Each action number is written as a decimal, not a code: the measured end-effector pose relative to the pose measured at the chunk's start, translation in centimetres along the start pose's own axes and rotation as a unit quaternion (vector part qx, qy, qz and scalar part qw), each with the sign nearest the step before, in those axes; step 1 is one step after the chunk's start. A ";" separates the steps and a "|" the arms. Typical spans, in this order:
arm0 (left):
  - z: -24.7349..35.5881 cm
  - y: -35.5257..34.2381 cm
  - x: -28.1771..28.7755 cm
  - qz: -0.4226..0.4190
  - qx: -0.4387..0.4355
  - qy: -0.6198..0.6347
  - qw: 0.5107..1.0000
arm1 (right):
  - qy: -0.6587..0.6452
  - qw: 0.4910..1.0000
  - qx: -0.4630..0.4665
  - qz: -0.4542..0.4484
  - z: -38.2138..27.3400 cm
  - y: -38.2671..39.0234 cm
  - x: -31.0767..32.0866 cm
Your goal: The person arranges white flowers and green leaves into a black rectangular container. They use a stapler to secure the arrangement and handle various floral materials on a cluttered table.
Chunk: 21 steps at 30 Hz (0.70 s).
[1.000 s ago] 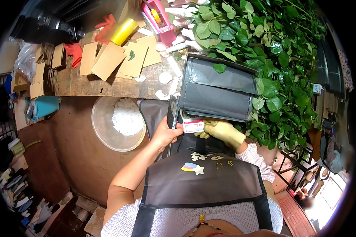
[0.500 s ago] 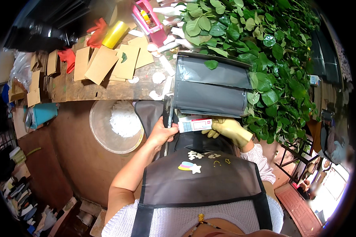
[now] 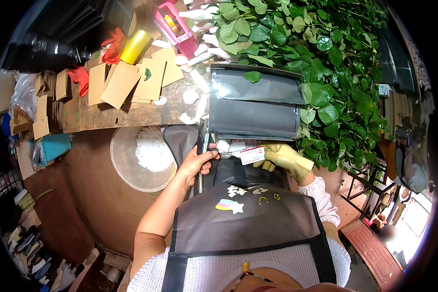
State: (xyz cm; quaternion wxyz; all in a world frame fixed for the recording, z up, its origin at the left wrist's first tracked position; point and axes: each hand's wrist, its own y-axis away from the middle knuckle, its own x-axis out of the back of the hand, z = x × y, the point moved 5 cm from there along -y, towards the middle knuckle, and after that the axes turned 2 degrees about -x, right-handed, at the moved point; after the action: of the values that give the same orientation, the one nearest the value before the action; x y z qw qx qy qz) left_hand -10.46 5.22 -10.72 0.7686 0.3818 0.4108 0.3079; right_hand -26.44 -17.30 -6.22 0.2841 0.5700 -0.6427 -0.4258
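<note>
Just below the middle of the view, the bare left hand [image 3: 194, 163] bends its fingers around a narrow dark upright strip [image 3: 204, 138]; whether its thumb also touches the white carton ends beside it, I cannot tell. At three o'clock from it, the right hand [image 3: 283, 158], in a creased pale-yellow glove, grasps the near end of a small white-and-red carton [image 3: 252, 155], straight-edged and slightly tilted. More cartons [image 3: 246, 144] sit just beyond, partly hidden by the smooth, shiny dark-grey holder [image 3: 254, 119] at twelve o'clock, which blocks the view there and carries a loose leaf [image 3: 252, 77]. Broad, glossy foliage [image 3: 333, 82] crowds its side at two o'clock. At nine o'clock stands a round translucent tub [image 3: 124, 171] of white scraps [image 3: 153, 152]; toward ten and eleven, the scuffed wooden table [image 3: 136, 113] bears flat brown cards [image 3: 121, 85], a glossy yellow roll [image 3: 135, 47] and a pink tape dispenser [image 3: 184, 41]
</note>
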 end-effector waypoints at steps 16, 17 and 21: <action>-0.3 -0.2 0.3 0.007 -0.012 0.019 1.000 | 0.426 0.823 0.227 0.299 -3.2 9.7 -1.5; -0.3 0.1 0.5 0.009 -0.012 0.024 1.000 | 0.454 0.803 0.267 0.280 -3.8 7.7 -2.8; 0.0 0.2 0.1 0.000 -0.007 0.018 1.000 | 0.504 0.789 0.288 0.199 -5.3 -0.8 -6.3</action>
State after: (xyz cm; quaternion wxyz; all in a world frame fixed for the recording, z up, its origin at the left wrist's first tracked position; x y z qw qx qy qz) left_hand -10.41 5.35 -10.59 0.7635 0.3709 0.4224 0.3179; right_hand -20.36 -12.38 -3.64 0.4693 0.6187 -0.5999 0.1927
